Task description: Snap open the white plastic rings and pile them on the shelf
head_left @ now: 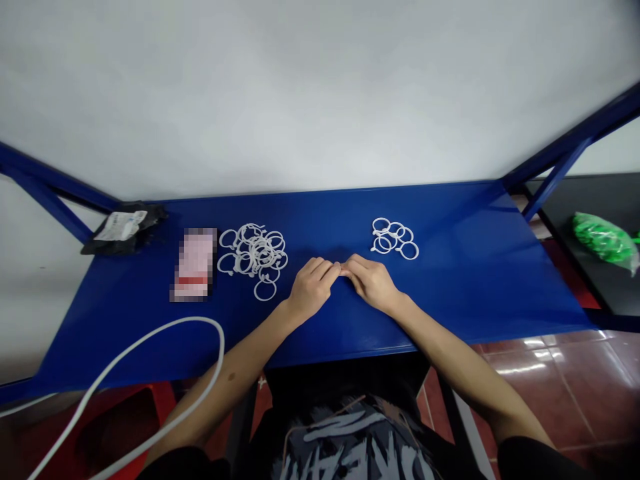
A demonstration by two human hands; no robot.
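My left hand (314,285) and my right hand (371,283) meet above the middle of the blue table. Thumbs and fingers are pinched together, fingertips nearly touching, and whatever lies between them is hidden. Left of my left hand lies a heaped pile of thin white rings (260,253) with small knobs, some of them overlapping. Just beyond my right hand, a smaller group of similar white rings (395,237) lies flat. One ring (265,290) sits at the near edge of the larger pile.
A pixelated pink box (195,263) lies left of the pile. Behind it is a black plastic package (125,230) with a white label. A white cable (200,320) loops across the front left. Blue frame posts (555,177) flank the table (460,280); a green bag (605,240) rests on the right.
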